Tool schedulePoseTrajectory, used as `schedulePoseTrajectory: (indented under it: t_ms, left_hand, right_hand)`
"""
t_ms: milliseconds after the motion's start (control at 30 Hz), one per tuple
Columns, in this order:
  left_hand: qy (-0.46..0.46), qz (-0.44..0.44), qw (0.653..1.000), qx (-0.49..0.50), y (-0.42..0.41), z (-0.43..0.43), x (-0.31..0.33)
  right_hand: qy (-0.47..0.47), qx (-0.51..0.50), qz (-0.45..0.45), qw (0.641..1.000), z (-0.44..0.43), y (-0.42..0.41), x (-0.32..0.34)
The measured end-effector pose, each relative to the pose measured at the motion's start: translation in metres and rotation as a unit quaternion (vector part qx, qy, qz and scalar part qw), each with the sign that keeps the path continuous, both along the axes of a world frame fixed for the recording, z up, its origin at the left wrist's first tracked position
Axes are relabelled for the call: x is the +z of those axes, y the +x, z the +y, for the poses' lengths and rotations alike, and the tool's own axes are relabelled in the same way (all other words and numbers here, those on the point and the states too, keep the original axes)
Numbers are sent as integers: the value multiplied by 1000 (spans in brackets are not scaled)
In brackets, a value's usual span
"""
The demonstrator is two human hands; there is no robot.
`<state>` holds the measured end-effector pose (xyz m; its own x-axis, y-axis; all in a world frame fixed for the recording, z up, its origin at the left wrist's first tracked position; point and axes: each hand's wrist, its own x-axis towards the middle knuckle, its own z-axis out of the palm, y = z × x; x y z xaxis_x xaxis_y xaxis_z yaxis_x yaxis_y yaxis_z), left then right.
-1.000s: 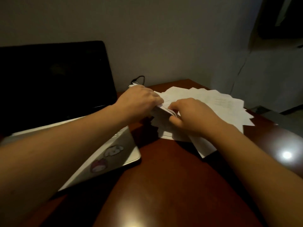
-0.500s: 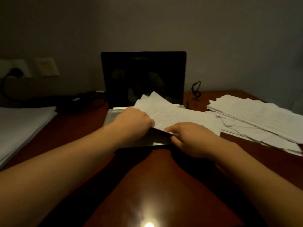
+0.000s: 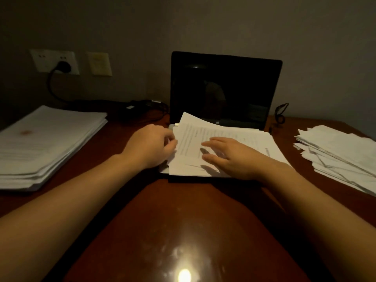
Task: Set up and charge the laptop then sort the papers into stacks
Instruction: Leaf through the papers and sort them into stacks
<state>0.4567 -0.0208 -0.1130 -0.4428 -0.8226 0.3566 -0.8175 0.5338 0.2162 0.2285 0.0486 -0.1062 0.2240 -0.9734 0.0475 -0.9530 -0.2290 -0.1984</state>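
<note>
Laptop (image 3: 223, 88) is seemingly charging; left hand (image 3: 150, 146) is pinching, right hand (image 3: 232, 157) pressing flat, papers (image 3: 254, 142) atop it; sorting is looking unfinished.

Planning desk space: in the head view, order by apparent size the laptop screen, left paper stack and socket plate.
1. laptop screen and left paper stack: look alike, stack nearer, so unranked.
2. socket plate: smallest.

Printed lines on the papers (image 3: 219, 143) are too blurred to read.
</note>
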Motion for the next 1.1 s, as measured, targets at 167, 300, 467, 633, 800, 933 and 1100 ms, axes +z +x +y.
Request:
schedulePoseTrajectory:
  t_ms: [167, 300, 467, 633, 800, 933, 1100]
  left_hand:
    - [61, 60, 994, 75, 10, -17, -25]
    - [147, 1, 984, 103, 4, -18, -21]
    - [178, 91, 975, 94, 7, -21, -19]
    - [200, 217, 954, 49, 10, -5, -9]
    - [301, 325, 896, 17, 8, 17, 1]
    - [331, 413, 848, 13, 4, 23, 8]
    - [266, 387, 883, -8, -3, 22, 5]
  right_hand:
    - [-3, 27, 16, 999, -14, 12, -17]
    - [1, 47, 23, 999, -16, 10, -19]
    - [-11, 54, -10, 998, -15, 9, -17]
    - [-54, 43, -43, 997, -6, 13, -12]
    - [-82, 69, 31, 994, 1, 29, -8]
    - [-96, 71, 31, 992, 6, 35, -6]
    - [-89, 37, 19, 995, 6, 29, -3]
